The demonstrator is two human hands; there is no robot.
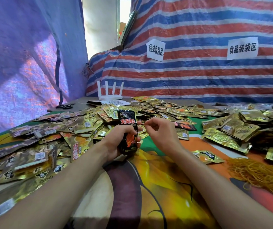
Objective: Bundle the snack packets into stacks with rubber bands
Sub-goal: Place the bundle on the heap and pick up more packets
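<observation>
Head view showed the left hand clenched round a stack of black snack packets, held upright above the table, its long axis running top to bottom. Just right of the stack's upper edge, the right hand had its fingers pinched together (on a rubber band, I judged, though it was too thin to be sure). The band would need to travel leftward over the top end

Makeshift food-packing workshop: walled with red-white-blue striped plastic tarpaulin across the upper right, labelled by white paper zone signs, heaped mid-frame with gold foil snack packets, tan rubber bands lower right.
</observation>
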